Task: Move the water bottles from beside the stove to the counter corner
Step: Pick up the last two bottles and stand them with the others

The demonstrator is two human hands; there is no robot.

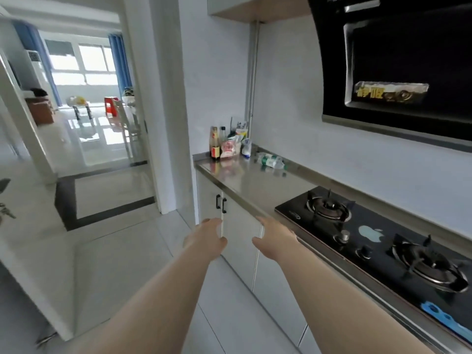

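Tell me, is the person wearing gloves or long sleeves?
No. The left hand and the right hand are bare, with no gloves. The forearms are bare too: no sleeves, watch or bracelet show. The picture is too blurry to tell about rings.

I see clear water bottles [270, 160], green labels, lying on their sides together, well beyond my right hand [274, 238].

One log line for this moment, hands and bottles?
left hand: open, empty | right hand: open, empty | water bottles: lying on counter, untouched
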